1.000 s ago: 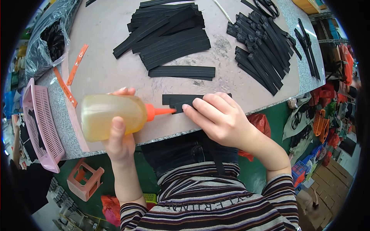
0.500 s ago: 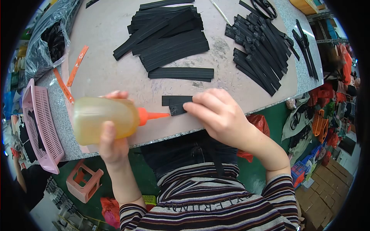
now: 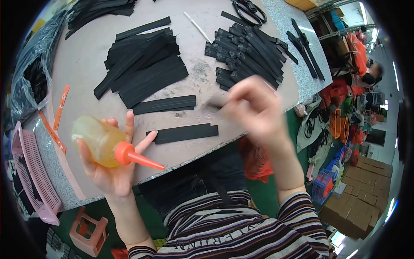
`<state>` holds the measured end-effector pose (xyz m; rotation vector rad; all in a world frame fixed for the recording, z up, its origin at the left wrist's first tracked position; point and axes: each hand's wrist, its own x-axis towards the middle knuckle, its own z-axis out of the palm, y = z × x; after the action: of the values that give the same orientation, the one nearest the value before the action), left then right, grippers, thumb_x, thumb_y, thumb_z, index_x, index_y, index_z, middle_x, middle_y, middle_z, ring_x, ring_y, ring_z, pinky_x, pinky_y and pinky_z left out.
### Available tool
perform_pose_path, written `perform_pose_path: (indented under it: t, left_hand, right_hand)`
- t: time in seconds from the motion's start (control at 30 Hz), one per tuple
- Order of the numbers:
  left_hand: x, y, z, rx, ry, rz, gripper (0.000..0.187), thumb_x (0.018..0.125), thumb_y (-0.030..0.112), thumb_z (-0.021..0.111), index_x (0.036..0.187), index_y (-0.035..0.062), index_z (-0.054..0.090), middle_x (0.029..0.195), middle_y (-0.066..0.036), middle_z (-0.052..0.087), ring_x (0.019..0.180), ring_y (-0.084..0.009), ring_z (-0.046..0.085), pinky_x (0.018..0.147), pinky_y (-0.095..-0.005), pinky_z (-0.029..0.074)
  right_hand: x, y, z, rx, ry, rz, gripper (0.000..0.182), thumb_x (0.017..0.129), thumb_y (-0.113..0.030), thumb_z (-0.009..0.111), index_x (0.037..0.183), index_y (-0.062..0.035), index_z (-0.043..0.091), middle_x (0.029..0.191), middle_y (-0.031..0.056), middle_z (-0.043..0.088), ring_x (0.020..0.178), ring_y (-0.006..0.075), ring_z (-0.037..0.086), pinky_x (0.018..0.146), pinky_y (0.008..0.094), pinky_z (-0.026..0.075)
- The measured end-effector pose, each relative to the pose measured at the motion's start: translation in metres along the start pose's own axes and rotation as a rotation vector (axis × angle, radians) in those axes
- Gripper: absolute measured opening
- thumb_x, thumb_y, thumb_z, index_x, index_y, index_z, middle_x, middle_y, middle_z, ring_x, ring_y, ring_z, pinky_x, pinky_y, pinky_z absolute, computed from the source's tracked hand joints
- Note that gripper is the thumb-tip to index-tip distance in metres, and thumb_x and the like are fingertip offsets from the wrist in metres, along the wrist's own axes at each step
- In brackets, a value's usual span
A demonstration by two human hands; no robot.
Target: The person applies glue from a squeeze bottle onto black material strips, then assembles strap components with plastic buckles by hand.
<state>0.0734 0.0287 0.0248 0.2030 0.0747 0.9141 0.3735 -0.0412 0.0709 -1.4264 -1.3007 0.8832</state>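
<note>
My left hand (image 3: 114,168) is wrapped round a squeeze bottle (image 3: 97,138) of yellowish liquid with an orange-red nozzle (image 3: 142,159), tilted down to the right. One finger of that hand reaches out and touches the left end of a black strip (image 3: 185,133) lying near the table's front edge. Above the table, my right hand (image 3: 256,110) is smeared by motion, its fingertips pinching a blurred dark strip (image 3: 215,102). Behind the front strip lies another pair of black strips (image 3: 166,104).
A pile of black strips (image 3: 146,64) is at the back left, and folded-end strips (image 3: 250,54) lie at the right. Black scissors (image 3: 250,12), a white pen-like stick (image 3: 197,26) and orange strips (image 3: 61,105) are on the table (image 3: 189,47). A pink basket (image 3: 43,181) stands left.
The right hand has risen off the front strips and moved right with a dark piece. The left hand has turned the bottle nozzle downward and put a finger on the strip. The view has shifted.
</note>
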Motion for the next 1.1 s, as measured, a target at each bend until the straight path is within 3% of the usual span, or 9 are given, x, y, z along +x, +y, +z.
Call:
perform_pose_path:
  t: [0.03, 0.1, 0.2, 0.3, 0.4, 0.5, 0.8, 1.0, 1.1]
  left_hand:
    - [-0.001, 0.0, -0.003, -0.024, 0.0, 0.026, 0.051, 0.102, 0.045, 0.056, 0.139, 0.0082, 0.056, 0.142, -0.015, 0.056, 0.151, -0.0372, 0.027, 0.117, -0.0753, -0.001]
    - [-0.007, 0.005, -0.009, -0.046, 0.006, 0.077, 0.054, 0.102, 0.043, 0.058, 0.141, 0.0056, 0.052, 0.142, -0.016, 0.055, 0.149, -0.0377, 0.031, 0.121, -0.0714, 0.012]
    - [-0.02, 0.02, -0.007, 0.066, 0.126, 0.272, 0.059, 0.101, 0.041, 0.061, 0.143, 0.0016, 0.046, 0.141, -0.019, 0.053, 0.141, -0.0378, 0.043, 0.116, -0.0604, 0.037]
    - [-0.022, 0.013, 0.005, 0.84, 0.406, 0.523, 0.061, 0.1, 0.04, 0.062, 0.142, 0.0006, 0.043, 0.139, -0.021, 0.054, 0.133, -0.0374, 0.051, 0.105, -0.0547, 0.051]
    - [-0.019, 0.005, 0.011, 1.097, 0.367, 0.476, 0.06, 0.099, 0.039, 0.063, 0.14, -0.0006, 0.045, 0.137, -0.022, 0.055, 0.127, -0.0369, 0.056, 0.106, -0.0554, 0.05]
    - [-0.013, -0.006, 0.005, 1.154, 0.39, 0.462, 0.059, 0.093, 0.033, 0.068, 0.137, -0.0016, 0.049, 0.133, -0.021, 0.058, 0.125, -0.0346, 0.059, 0.102, -0.0489, 0.051]
    - [-0.019, 0.005, 0.001, 1.193, 0.341, 0.36, 0.058, 0.098, 0.035, 0.062, 0.14, -0.0017, 0.046, 0.136, -0.023, 0.055, 0.128, -0.036, 0.056, 0.103, -0.0543, 0.052]
    - [-0.025, 0.018, 0.004, 1.133, 0.345, 0.37, 0.06, 0.098, 0.038, 0.062, 0.14, -0.0019, 0.045, 0.136, -0.022, 0.055, 0.13, -0.0365, 0.055, 0.104, -0.0543, 0.05]
    - [-0.026, 0.029, 0.01, 0.64, 0.352, 0.366, 0.061, 0.098, 0.042, 0.062, 0.139, 0.0001, 0.047, 0.135, -0.019, 0.056, 0.132, -0.0347, 0.053, 0.113, -0.0647, 0.038]
  right_hand:
    - [0.007, -0.009, -0.023, 0.089, 0.131, 0.118, 0.005, 0.093, -0.006, 0.071, 0.097, -0.0043, 0.068, 0.089, 0.001, 0.07, 0.08, 0.0067, 0.064, 0.071, 0.0214, 0.05]
    - [0.022, 0.016, -0.069, -0.035, 0.23, 0.118, 0.01, 0.093, -0.009, 0.073, 0.099, -0.0024, 0.07, 0.089, 0.0018, 0.071, 0.08, 0.0063, 0.064, 0.071, 0.0202, 0.049]
    - [0.033, 0.035, -0.072, -1.069, 0.348, -0.377, 0.016, 0.082, -0.01, 0.079, 0.095, -0.0024, 0.074, 0.091, 0.0074, 0.07, 0.088, 0.0219, 0.066, 0.079, 0.0357, 0.051]
    - [0.005, 0.02, 0.002, -0.66, -0.079, -0.51, 0.021, 0.077, -0.009, 0.077, 0.097, -0.0034, 0.073, 0.099, 0.01, 0.066, 0.091, 0.0271, 0.063, 0.082, 0.0399, 0.05]
    - [-0.016, 0.018, 0.054, -0.7, -0.319, -0.65, 0.029, 0.075, -0.011, 0.07, 0.102, -0.0003, 0.071, 0.102, 0.0089, 0.063, 0.091, 0.0244, 0.063, 0.079, 0.0359, 0.051]
    - [-0.019, 0.028, 0.066, -0.714, -0.253, -0.688, 0.041, 0.067, -0.005, 0.071, 0.108, -0.0001, 0.073, 0.1, 0.0087, 0.061, 0.088, 0.026, 0.062, 0.074, 0.0376, 0.052]
    - [-0.021, 0.028, 0.066, -0.687, -0.241, -0.654, 0.045, 0.065, -0.006, 0.069, 0.109, 0.0, 0.072, 0.101, 0.0102, 0.06, 0.089, 0.0277, 0.061, 0.074, 0.0393, 0.053]
    - [-0.017, 0.026, 0.064, -0.594, -0.241, -0.586, 0.034, 0.071, -0.003, 0.076, 0.104, -0.0007, 0.071, 0.1, 0.0105, 0.062, 0.088, 0.0292, 0.061, 0.076, 0.0397, 0.052]
    - [-0.016, 0.021, 0.06, -0.524, -0.183, -0.412, 0.023, 0.078, -0.007, 0.074, 0.098, -0.0027, 0.065, 0.096, 0.0091, 0.057, 0.09, 0.0285, 0.057, 0.08, 0.0391, 0.047]
